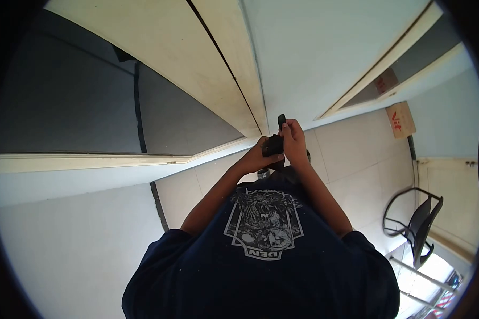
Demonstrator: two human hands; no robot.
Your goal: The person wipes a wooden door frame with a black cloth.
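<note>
In front of my chest, my left hand (256, 157) is closed around a dark boxy object (273, 145), whose kind I cannot make out. My right hand (295, 142) is right beside it, thumb and fingers pinching a small dark flat piece with a rounded end (281, 120). That piece sticks up above the fingertips. Whether it is joined to the boxy object is hidden by the fingers. Both forearms reach forward from the navy printed T-shirt (266, 223) I wear.
Pale walls (303, 58) and cream door frames (207, 69) stand close ahead and to the left. Light tiles cover the floor (351, 154). At right are a cardboard box (401, 120) by the wall, a black chair (420, 223) and a cream door (452, 196).
</note>
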